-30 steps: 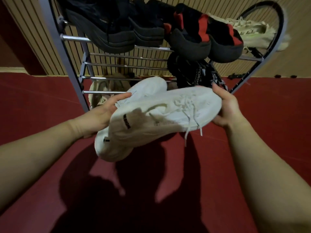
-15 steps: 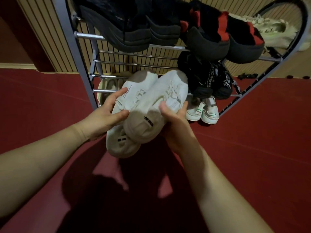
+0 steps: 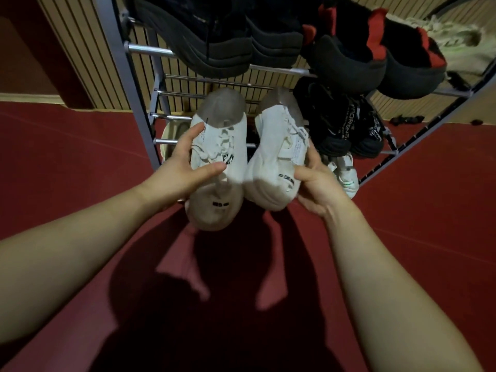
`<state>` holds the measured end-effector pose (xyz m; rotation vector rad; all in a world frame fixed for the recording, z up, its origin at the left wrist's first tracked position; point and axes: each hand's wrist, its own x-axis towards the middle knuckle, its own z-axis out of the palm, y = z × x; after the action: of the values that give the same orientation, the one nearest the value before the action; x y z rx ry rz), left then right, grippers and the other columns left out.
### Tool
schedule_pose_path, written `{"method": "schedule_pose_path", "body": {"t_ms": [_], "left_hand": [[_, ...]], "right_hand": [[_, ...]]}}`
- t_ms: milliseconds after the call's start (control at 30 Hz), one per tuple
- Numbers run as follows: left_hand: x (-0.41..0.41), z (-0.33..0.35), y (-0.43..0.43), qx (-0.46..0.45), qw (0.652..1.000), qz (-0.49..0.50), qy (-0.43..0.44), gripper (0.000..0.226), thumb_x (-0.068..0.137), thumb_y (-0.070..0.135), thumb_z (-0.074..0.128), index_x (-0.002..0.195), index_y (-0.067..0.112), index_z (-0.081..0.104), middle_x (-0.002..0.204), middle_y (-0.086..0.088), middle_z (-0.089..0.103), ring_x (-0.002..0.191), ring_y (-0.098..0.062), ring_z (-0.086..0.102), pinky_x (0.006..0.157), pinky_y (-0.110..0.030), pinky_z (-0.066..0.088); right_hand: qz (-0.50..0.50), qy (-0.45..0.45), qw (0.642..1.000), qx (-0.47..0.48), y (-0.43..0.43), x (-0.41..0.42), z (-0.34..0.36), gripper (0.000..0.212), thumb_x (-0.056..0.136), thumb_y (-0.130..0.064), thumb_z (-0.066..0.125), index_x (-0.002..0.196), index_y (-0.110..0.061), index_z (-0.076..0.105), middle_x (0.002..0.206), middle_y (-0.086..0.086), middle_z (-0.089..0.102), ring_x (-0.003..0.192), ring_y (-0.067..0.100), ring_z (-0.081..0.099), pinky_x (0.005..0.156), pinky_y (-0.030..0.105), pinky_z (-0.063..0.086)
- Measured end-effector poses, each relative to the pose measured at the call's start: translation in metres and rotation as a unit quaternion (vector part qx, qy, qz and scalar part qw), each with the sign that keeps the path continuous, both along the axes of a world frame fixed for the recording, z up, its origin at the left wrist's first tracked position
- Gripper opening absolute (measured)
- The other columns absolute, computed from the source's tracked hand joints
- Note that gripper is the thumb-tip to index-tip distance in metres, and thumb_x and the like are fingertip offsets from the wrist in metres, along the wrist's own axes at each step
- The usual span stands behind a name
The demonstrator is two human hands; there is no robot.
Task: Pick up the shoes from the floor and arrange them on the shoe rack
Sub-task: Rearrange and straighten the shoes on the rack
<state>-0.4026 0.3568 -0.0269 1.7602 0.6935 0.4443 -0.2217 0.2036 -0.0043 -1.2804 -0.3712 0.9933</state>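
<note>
Left hand fingers clamped on left white sneaker, right hand fingers clamped on right white sneaker

Two white lace-up sneakers, side by side, at rack.
Left white sneaker and right white sneaker: toes on grey metal tube shoe rack, heels raised.

Two white sneakers in two hands, one shoe rack, two black-and-red slippers.
</note>
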Motion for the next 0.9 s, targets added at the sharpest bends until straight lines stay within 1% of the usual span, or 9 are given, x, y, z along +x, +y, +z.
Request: {"method": "schedule_pose_path", "body": {"t_ms": [133, 233, 333, 400, 500, 533, 667, 767, 900], "left_hand": [[0.016, 0.014, 0.023, 0.017, 0.999, 0.03, 0.009, 0.081, 0.085, 0.036, 0.064, 0.149, 0.026, 0.015, 0.14, 0.015, 0.039, 0.128, -0.009, 0.041, 0.089, -0.01, 0.04], [0.041, 0.028, 0.033, 0.062, 0.997, 0.04, 0.018, 0.072, 0.088, 0.032, 0.063, 0.146, 0.024, 0.02, 0.12, 0.018, 0.043, 0.108, -0.006, 0.049, 0.056, 0.002, 0.041], [0.067, 0.022, 0.048, 0.041, 0.999, 0.028, 0.021, 0.06, 0.086, 0.028, 0.067, 0.136, 0.027, 0.034, 0.112, 0.013, 0.053, 0.097, -0.003, 0.058, 0.058, -0.001, 0.044], [0.077, 0.018, 0.054, -0.013, 0.999, 0.04, 0.013, 0.048, 0.086, 0.031, 0.066, 0.124, 0.027, 0.037, 0.102, 0.014, 0.056, 0.083, 0.001, 0.059, 0.06, -0.01, 0.049], [0.086, 0.015, 0.062, -0.014, 0.999, 0.047, 0.015, 0.049, 0.087, 0.042, 0.061, 0.128, 0.025, 0.04, 0.108, 0.007, 0.058, 0.088, -0.005, 0.059, 0.06, -0.017, 0.05], [0.088, 0.013, 0.067, -0.003, 0.999, 0.044, 0.03, 0.053, 0.086, 0.048, 0.061, 0.13, 0.025, 0.042, 0.116, 0.003, 0.058, 0.094, -0.008, 0.061, 0.058, -0.018, 0.051], [0.073, 0.012, 0.068, 0.011, 0.989, 0.081, 0.123, 0.11, 0.049, 0.091, 0.056, 0.137, 0.029, 0.037, 0.131, -0.005, 0.052, 0.106, -0.024, 0.061, 0.078, -0.04, 0.057], [0.047, 0.009, 0.053, 0.098, 0.984, 0.009, 0.149, 0.105, 0.058, 0.088, 0.046, 0.145, 0.034, 0.022, 0.146, -0.006, 0.028, 0.13, -0.028, 0.039, 0.102, -0.048, 0.043], [0.027, 0.004, 0.038, 0.226, 0.952, -0.116, 0.169, 0.125, 0.045, 0.079, 0.064, 0.147, 0.033, 0.009, 0.154, -0.007, 0.002, 0.143, -0.027, 0.013, 0.114, -0.036, 0.023]], "right_hand": [[-0.008, -0.094, 0.993, -0.068, 0.015, 0.021, -0.003, 0.055, 0.088, 0.002, 0.058, 0.136, -0.018, 0.04, 0.105, -0.001, 0.066, 0.086, 0.011, 0.069, 0.065, 0.026, 0.058], [-0.106, -0.155, 0.975, -0.12, 0.041, 0.021, -0.011, 0.044, 0.094, -0.03, 0.057, 0.131, -0.01, 0.043, 0.113, 0.006, 0.061, 0.103, 0.02, 0.062, 0.088, 0.036, 0.054], [-0.098, -0.241, 0.951, -0.167, 0.044, 0.012, -0.02, 0.062, 0.091, -0.053, 0.048, 0.141, -0.019, 0.033, 0.144, 0.007, 0.041, 0.129, 0.023, 0.044, 0.11, 0.043, 0.035], [-0.056, -0.277, 0.948, -0.146, 0.032, 0.006, -0.022, 0.071, 0.091, -0.05, 0.052, 0.149, -0.027, 0.019, 0.154, -0.001, 0.022, 0.137, 0.012, 0.029, 0.115, 0.029, 0.025], [0.017, -0.343, 0.929, -0.135, 0.016, 0.003, -0.028, 0.099, 0.08, -0.028, 0.074, 0.152, -0.028, 0.006, 0.154, -0.002, 0.008, 0.127, -0.005, 0.017, 0.094, -0.006, 0.019], [0.037, -0.367, 0.918, -0.146, 0.014, 0.002, -0.031, 0.107, 0.076, -0.02, 0.079, 0.152, -0.026, 0.004, 0.155, 0.0, 0.004, 0.127, -0.006, 0.014, 0.089, -0.01, 0.016], [0.035, -0.418, 0.893, -0.163, 0.02, 0.001, -0.041, 0.118, 0.066, -0.022, 0.084, 0.152, -0.026, 0.004, 0.159, 0.0, 0.006, 0.144, 0.009, 0.014, 0.11, 0.018, 0.017], [0.025, -0.4, 0.905, -0.141, 0.017, 0.006, -0.037, 0.12, 0.056, -0.038, 0.083, 0.149, -0.039, 0.007, 0.156, -0.006, 0.024, 0.135, 0.002, 0.032, 0.111, 0.03, 0.032], [0.039, -0.433, 0.888, -0.152, 0.021, 0.011, -0.027, 0.118, 0.064, -0.037, 0.083, 0.149, -0.043, 0.001, 0.153, -0.01, 0.031, 0.135, 0.009, 0.037, 0.108, 0.035, 0.037]]}}
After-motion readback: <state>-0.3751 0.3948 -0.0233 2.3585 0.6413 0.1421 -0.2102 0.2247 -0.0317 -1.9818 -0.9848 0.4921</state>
